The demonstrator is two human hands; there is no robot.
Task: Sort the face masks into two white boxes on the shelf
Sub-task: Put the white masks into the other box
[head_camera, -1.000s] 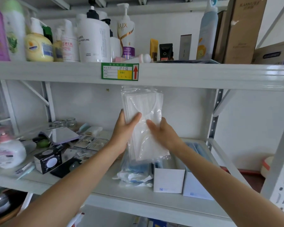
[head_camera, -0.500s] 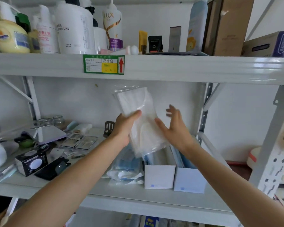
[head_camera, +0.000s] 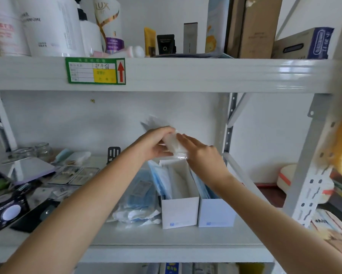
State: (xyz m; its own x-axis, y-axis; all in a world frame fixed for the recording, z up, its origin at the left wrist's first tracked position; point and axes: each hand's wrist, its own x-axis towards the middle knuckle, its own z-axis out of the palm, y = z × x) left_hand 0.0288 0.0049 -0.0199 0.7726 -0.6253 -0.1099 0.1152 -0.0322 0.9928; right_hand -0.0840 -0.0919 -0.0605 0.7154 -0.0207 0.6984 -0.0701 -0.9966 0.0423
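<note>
Both hands [head_camera: 156,144] [head_camera: 202,155] grip blurred mask pack [head_camera: 173,144] — seemingly.

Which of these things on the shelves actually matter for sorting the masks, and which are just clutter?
Part of the job:
pack of white masks, gripped by the left hand
right hand, touching it
left white box
right white box
bagged blue masks

Just lying about:
pump bottles
glass jars
black box

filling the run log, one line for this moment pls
left hand grips white mask pack | right hand open, touching it | above left box
</note>
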